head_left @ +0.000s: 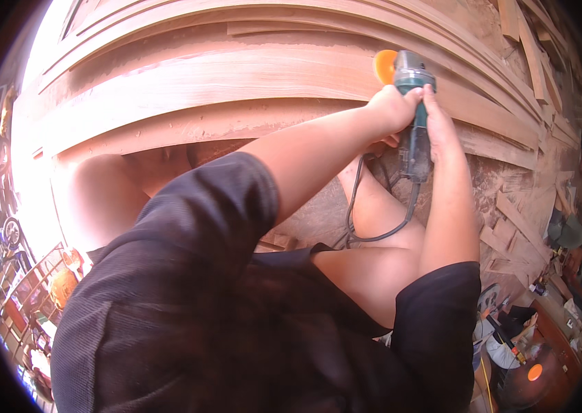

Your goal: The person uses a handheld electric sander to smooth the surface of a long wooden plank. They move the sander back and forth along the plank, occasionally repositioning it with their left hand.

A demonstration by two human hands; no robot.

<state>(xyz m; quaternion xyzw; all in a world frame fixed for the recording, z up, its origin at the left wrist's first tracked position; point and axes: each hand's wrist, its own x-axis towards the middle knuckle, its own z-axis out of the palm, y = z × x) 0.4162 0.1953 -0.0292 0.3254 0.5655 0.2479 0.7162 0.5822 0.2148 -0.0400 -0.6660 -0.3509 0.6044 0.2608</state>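
An angle grinder (pixel 416 153) with a dark green and black body and a grey metal head is held between both hands. My left hand (pixel 396 110) wraps round its front part, just behind the head. On the right side of the body, my right hand (pixel 441 125) is closed with its thumb up along the casing. The orange disc (pixel 385 67) lies over the right part of a long pale wooden board (pixel 236 77); whether it touches the wood I cannot tell. From the grinder's rear a black cord (pixel 401 224) loops down past my bare leg.
More long boards (pixel 346 17) lie stacked beyond this one. Offcuts (pixel 511 227) and dust cover the floor at the right. Another tool with an orange disc (pixel 534 372) sits at lower right. A wire rack (pixel 26 289) stands at the left.
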